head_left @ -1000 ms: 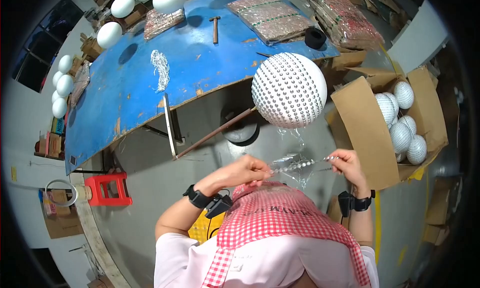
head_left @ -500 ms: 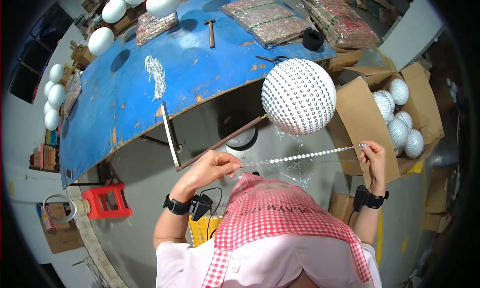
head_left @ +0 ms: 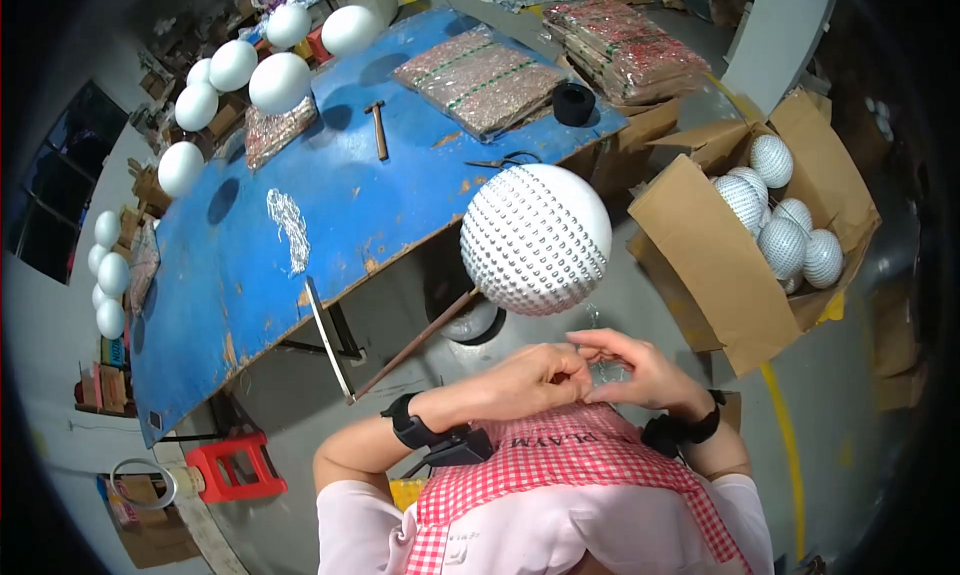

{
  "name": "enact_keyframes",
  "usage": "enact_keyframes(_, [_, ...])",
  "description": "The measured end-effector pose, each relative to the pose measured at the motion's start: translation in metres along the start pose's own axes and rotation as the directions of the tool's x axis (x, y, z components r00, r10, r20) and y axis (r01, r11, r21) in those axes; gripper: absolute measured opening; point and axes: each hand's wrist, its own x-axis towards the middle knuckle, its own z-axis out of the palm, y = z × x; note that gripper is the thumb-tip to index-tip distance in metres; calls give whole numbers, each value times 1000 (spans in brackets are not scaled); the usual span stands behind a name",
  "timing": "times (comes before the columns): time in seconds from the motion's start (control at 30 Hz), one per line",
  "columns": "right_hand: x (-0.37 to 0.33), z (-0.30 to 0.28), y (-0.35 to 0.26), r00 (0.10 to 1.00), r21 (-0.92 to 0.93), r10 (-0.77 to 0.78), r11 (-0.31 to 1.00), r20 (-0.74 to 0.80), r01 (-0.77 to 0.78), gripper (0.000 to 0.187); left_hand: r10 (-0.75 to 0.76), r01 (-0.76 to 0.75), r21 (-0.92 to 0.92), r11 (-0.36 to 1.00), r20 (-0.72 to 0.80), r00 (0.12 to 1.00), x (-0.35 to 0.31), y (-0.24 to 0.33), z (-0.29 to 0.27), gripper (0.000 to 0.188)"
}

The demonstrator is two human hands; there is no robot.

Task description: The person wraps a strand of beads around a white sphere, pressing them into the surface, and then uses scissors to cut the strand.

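In front of my apron, my left hand [head_left: 555, 378] is closed, its thumb and fingers pressed together; what they hold is hidden. Touching it from the right is my right hand [head_left: 650, 373], its fingers stretched toward the left one and its thumb held apart below. No bead strand can be made out between them now. Just beyond both hands, a large white ball [head_left: 535, 237] covered with rows of silver beads sits on the end of a brown rod [head_left: 418, 341]. One patch on its upper right is bare white.
The blue table [head_left: 330, 200] bears a white bead bundle [head_left: 288, 230], a hammer [head_left: 379, 131], scissors [head_left: 505, 161], black tape [head_left: 573, 104] and wrapped packs [head_left: 480, 80]. White balls [head_left: 280, 83] hang at the left. At right, a carton [head_left: 715, 265] holds beaded balls [head_left: 783, 247]. A red stool [head_left: 237, 468] stands lower left.
The strand of white beads that was stretched between my hands is no longer visible. Both hands have come together in front of my apron. The view has shifted, moving the ball left and lower.
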Motion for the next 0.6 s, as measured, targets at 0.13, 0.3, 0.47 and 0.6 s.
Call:
enact_keyframes(0.13, [-5, -43, 10, 987, 75, 24, 997, 159, -36, 47, -90, 89, -36, 995, -24, 996, 14, 11, 2, 15])
enact_keyframes(0.3, [-1, -70, 4, 965, 215, 90, 966, 248, -146, 25, -231, 224, -226, 948, -5, 973, 34, 33, 3, 20])
enact_keyframes(0.47, [-4, -111, 4, 996, 200, 33, 979, 78, -48, 10, -386, 354, -358, 864, -19, 922, 45, 28, -13, 22])
enact_keyframes(0.6, [-10, -141, 15, 991, 309, 130, 942, 36, -134, 8, -345, 255, -328, 910, -254, 904, 43, 28, -26, 20])
